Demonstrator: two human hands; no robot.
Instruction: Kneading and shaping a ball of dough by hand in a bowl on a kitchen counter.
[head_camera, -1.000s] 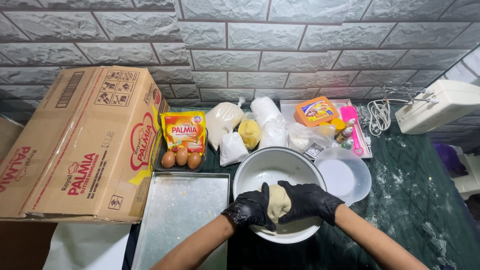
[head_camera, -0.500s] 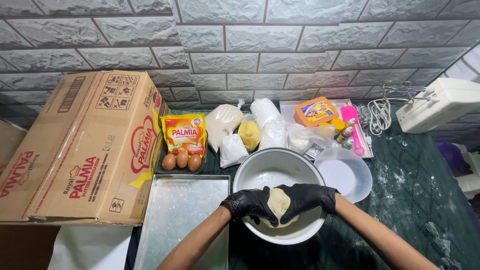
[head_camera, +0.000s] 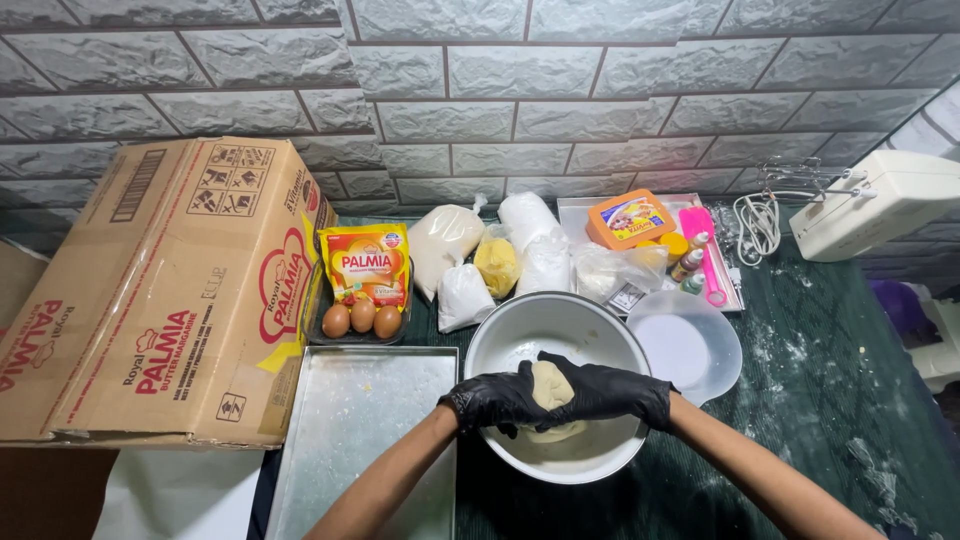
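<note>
A pale dough lump (head_camera: 552, 385) was clasped between the gloved left hand (head_camera: 497, 400) and right hand (head_camera: 612, 392) over the white bowl (head_camera: 556, 330), mid-shaping; an even squeeze seemed called for.

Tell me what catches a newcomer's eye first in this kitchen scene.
First, the two black-gloved hands, left hand and right hand, pressing a pale lump of dough between them above a white bowl at the centre front. Next, the big brown cardboard box fills the left side, with three brown eggs just to its right. A bare metal baking tray lies left of the bowl.
</note>
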